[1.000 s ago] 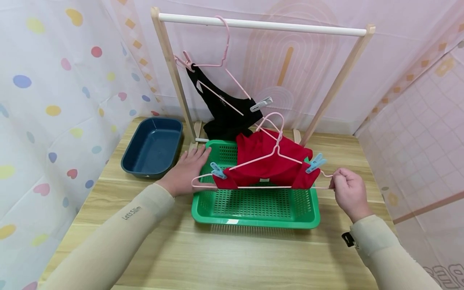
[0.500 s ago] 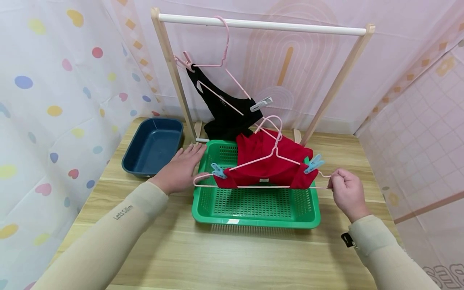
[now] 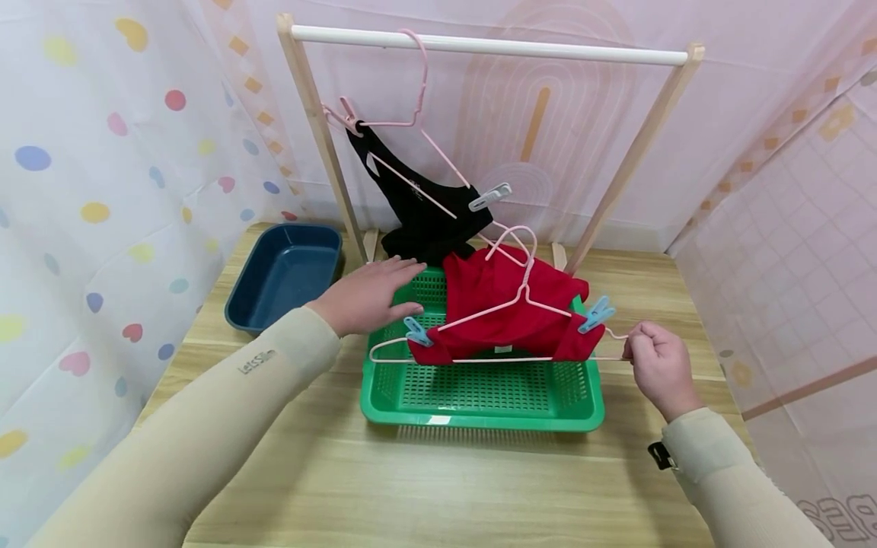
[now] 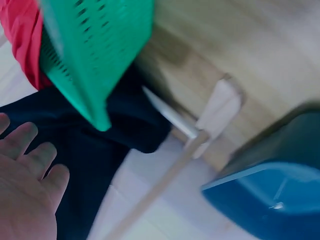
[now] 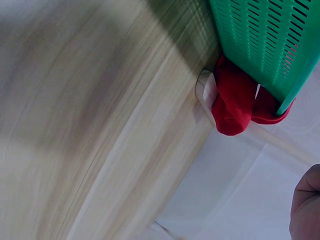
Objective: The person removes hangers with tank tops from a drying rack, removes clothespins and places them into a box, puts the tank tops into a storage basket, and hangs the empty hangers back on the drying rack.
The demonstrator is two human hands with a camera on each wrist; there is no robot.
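Note:
In the head view my right hand [image 3: 661,369] grips the right end of a pink hanger [image 3: 500,359]. A red garment [image 3: 507,274] is fastened to that hanger by two light blue clothespins [image 3: 597,314], and it drapes over the back of a green basket [image 3: 479,421]. My left hand [image 3: 373,295] hovers above the basket's left rear part, fingers extended and holding nothing. The left wrist view has the open palm [image 4: 27,185] beside a black garment [image 4: 85,150]. In the right wrist view only part of the right hand [image 5: 307,205] shows, with red cloth [image 5: 232,100] hanging behind the basket.
A wooden rack with a white bar [image 3: 493,47] stands behind. From it hangs a second pink hanger [image 3: 419,91] carrying the black garment [image 3: 418,202], with a grey clothespin [image 3: 490,197] at its right. A dark blue tub [image 3: 284,274] sits at the left.
My left hand first drew slightly left, then lifted and moved right over the basket's corner. The right hand keeps its grip, and the hanger's hook has dipped a little.

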